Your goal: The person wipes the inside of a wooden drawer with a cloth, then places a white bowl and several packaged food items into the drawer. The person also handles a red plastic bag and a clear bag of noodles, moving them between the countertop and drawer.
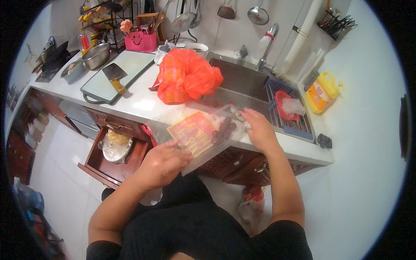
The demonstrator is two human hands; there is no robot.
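Note:
Both hands have hold of a clear plastic bag (195, 130) with a red and yellow printed panel, tilted over the counter's front edge. My right hand (258, 128) grips its gathered top, beside the sink. My left hand (165, 162) pinches the lower left side, its fingers partly in front of the print. Dark reddish round fruit, like grapes (223, 131), shows through the bag's right part. Just behind it, a full red plastic bag (187, 78) rests on the counter by the sink.
On the counter's left lie a cutting board (136, 63) and a cleaver (115, 76), near metal bowls (97, 57). An open drawer (100, 162) juts out low on the left. The sink (240, 74) has a blue rack (276, 91) with a red basket (282, 105); a yellow detergent jug (321, 92) stands right.

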